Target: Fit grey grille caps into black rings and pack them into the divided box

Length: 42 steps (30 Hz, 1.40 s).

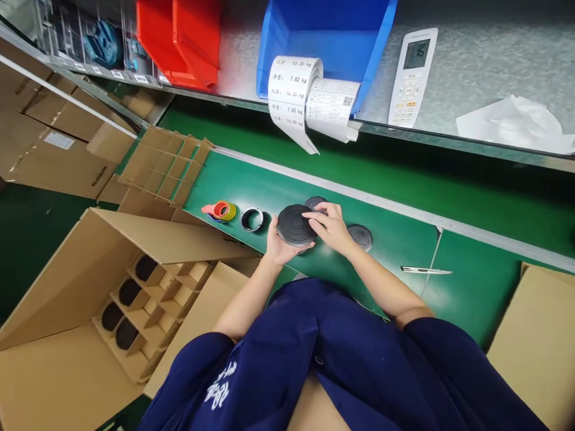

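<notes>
A round black lid-like disc [294,227] with curved ridges and small raised marks rests in my left hand [279,246], whose fingers wrap its lower edge. My right hand [331,227] reaches over from the right. Its extended fingertips touch the disc's upper right face, and I see nothing held in them. Behind that hand lies a second black disc [315,202], partly covered. Another black disc [360,237] sits on the green bench to the right. Left of my hands stand a black ring [252,219] and some red and yellow tape rolls [225,211].
At lower left, an open carton [54,359] holds dividers and several black round pieces [129,292]. Cardboard dividers [166,164] lie beyond it. A utility knife [426,270] is on the bench. The shelf above carries label rolls [294,90], a blue bin [332,36] and a remote [412,78].
</notes>
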Each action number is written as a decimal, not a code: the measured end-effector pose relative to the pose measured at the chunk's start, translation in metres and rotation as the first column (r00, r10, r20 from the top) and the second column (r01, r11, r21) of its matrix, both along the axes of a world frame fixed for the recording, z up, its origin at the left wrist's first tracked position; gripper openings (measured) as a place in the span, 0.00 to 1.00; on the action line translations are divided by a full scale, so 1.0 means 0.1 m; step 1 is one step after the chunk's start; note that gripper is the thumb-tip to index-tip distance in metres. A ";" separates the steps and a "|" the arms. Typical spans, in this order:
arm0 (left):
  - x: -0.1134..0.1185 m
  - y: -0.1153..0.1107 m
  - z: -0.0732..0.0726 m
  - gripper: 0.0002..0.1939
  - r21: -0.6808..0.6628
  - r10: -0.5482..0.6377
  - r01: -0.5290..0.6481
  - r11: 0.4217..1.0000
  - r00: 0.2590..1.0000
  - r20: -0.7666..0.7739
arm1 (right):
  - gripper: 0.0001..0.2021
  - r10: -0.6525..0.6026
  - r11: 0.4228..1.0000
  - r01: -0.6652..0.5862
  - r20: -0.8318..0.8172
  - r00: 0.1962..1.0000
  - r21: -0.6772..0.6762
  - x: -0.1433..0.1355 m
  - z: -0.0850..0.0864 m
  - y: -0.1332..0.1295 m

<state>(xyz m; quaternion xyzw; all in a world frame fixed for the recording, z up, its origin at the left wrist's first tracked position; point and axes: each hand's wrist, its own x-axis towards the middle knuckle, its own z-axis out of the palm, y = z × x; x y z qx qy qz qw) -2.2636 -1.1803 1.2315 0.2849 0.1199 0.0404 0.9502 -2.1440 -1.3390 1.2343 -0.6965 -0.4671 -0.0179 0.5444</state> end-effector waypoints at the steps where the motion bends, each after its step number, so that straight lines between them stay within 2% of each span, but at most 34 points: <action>1: -0.04 0.01 0.00 0.38 -0.010 -0.023 0.023 1.000 1.000 0.001 | 0.20 -0.032 0.999 0.035 0.094 0.995 -0.037 0.03 -0.01 0.05; 4: -0.15 0.05 -0.03 0.41 -0.016 -0.101 0.101 0.995 0.995 -0.005 | 0.22 0.016 0.991 0.008 0.172 0.985 -0.136 0.04 -0.12 0.17; 8: -0.24 0.10 -0.10 0.40 0.015 -0.158 0.158 0.987 0.987 0.015 | 0.33 0.092 0.982 -0.070 0.123 0.988 -0.177 -0.05 -0.19 0.24; 12: -0.28 0.13 -0.11 0.39 -0.002 -0.218 0.218 0.976 0.974 0.058 | 0.39 0.087 0.987 -0.080 0.045 0.995 -0.139 -0.11 -0.12 0.24; 15: -0.29 0.16 -0.10 0.40 -0.043 -0.266 0.271 0.962 0.960 0.089 | 0.37 0.064 0.993 -0.069 -0.050 0.997 -0.094 -0.15 -0.05 0.20; 18: -0.29 0.19 -0.12 0.40 -0.079 -0.272 0.278 0.957 0.959 0.075 | 0.36 0.047 0.995 -0.054 -0.082 0.995 -0.088 -0.19 -0.06 0.16; 20: -0.29 0.21 -0.15 0.40 -0.091 -0.258 0.261 0.961 0.965 0.045 | 0.35 0.029 0.993 -0.034 -0.049 0.998 -0.112 -0.24 -0.14 0.15; 22: -0.30 0.22 -0.21 0.40 -0.107 -0.219 0.219 0.970 0.976 0.009 | 0.33 0.037 0.988 -0.027 0.064 0.997 -0.155 -0.30 -0.28 0.14; 24: -0.32 0.22 -0.30 0.38 -0.132 -0.162 0.155 0.979 0.986 -0.041 | 0.31 0.125 0.969 -0.069 0.232 0.965 -0.236 -0.38 -0.45 0.13; 26: -0.35 0.20 -0.41 0.36 -0.150 -0.139 0.120 0.981 0.982 -0.127 | 0.33 0.236 0.930 -0.109 0.345 0.908 -0.350 -0.47 -0.63 0.12; 28: -0.41 0.17 -0.52 0.35 -0.140 -0.163 0.132 0.981 0.958 -0.236 | 0.39 0.292 0.885 -0.114 0.349 0.891 -0.451 -0.55 -0.78 0.13; 32: -0.52 0.15 -0.73 0.37 -0.081 -0.171 0.151 0.985 0.902 -0.396 | 0.58 0.317 0.799 -0.151 0.195 0.928 -0.583 -0.60 -1.00 0.30; 35: -0.59 0.26 -0.90 0.43 -0.013 -0.103 0.111 0.994 0.864 -0.493 | 0.59 0.212 0.785 -0.041 0.206 0.955 -0.618 -0.49 -1.11 0.56; 38: -0.69 0.43 -1.06 0.38 0.078 0.099 -0.067 0.995 0.817 -0.567 | 0.57 0.100 0.745 0.136 0.310 0.945 -0.654 -0.34 -1.22 0.79; 42: -0.86 0.64 -1.25 0.28 0.058 0.213 -0.223 0.973 0.776 -0.594 | 0.54 0.173 0.662 0.166 0.364 0.915 -0.731 -0.22 -1.25 0.98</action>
